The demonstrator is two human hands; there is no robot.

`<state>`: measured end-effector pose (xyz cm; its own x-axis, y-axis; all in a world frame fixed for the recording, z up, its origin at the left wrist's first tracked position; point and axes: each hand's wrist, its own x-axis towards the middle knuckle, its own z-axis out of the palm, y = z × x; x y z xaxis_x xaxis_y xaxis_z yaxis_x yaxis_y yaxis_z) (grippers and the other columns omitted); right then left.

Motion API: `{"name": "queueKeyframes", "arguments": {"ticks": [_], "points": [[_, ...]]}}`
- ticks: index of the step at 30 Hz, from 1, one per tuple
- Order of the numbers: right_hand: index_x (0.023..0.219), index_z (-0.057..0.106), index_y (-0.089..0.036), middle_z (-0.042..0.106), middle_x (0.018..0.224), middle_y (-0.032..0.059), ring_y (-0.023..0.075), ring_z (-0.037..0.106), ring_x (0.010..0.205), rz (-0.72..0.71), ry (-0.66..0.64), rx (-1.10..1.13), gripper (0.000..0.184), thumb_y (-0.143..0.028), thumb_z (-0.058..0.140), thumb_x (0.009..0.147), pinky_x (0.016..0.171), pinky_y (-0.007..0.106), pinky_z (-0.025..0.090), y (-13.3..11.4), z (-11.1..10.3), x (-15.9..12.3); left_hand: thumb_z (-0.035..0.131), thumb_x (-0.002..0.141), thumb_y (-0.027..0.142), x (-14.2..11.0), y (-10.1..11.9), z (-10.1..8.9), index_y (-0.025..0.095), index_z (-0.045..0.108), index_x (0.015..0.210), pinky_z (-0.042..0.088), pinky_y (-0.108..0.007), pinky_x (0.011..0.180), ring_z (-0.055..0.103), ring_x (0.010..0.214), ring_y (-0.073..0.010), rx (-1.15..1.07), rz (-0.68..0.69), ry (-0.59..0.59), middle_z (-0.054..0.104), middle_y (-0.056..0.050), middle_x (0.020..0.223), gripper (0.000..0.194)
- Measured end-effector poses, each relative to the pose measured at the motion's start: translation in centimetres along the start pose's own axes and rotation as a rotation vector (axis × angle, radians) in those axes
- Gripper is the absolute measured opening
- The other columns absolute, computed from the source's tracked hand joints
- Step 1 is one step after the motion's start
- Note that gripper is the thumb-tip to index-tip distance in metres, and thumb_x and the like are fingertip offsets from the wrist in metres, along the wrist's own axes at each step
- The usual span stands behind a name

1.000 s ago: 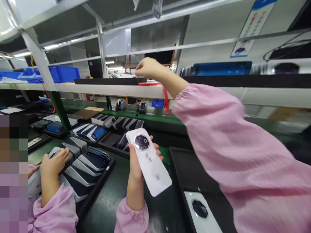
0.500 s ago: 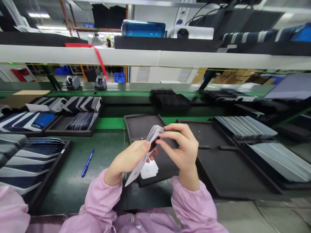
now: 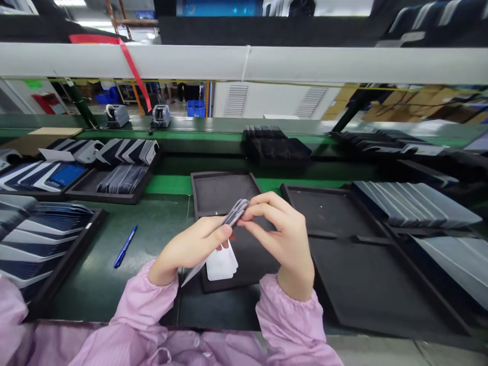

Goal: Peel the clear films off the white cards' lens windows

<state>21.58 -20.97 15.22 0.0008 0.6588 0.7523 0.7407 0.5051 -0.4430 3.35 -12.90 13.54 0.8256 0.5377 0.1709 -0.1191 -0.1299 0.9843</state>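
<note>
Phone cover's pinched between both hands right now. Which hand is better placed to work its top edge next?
Probably the right hand: its fingertips already pinch the upper end of the phone cover. The left hand grips the middle, steadying it above the black tray.

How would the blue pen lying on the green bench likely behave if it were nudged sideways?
The slim blue pen lies flat on the smooth green bench, so it would probably roll or skid easily. It looks light and stiff. Nothing touches it, and the left hand is well away, so nothing would likely stop it soon.
</note>
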Motion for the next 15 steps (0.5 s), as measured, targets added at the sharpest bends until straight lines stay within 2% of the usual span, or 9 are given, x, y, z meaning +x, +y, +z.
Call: {"name": "queueKeyframes", "arguments": {"ticks": [8,15], "points": [[0.088,0.062,-0.022,0.065,0.086,0.0013,0.0165,0.065,0.081,0.007,-0.021,0.023,0.015,-0.011,0.072,0.090,0.070,0.028,0.055,0.09,-0.05,0.16,0.047,0.092,0.077,-0.02,-0.29,-0.14,0.019,0.073,0.080,0.047,-0.032,0.069,0.060,0.069,-0.0230,0.041,-0.054,-0.023,0.066,-0.010,0.075,0.065],[0.082,0.062,-0.021,0.064,0.083,0.0007,0.0157,0.064,0.077,0.065,-0.001,0.068,0.016,-0.013,0.074,0.089,0.068,0.027,0.054,-0.11,0.46,0.30,0.055,0.088,0.076,-0.37,-0.46,-0.61,0.016,0.076,0.085,0.048,-0.031,0.067,0.058,0.070,-0.0229,-0.108,-0.094,-0.030,0.064,-0.012,0.076,0.064]]}}
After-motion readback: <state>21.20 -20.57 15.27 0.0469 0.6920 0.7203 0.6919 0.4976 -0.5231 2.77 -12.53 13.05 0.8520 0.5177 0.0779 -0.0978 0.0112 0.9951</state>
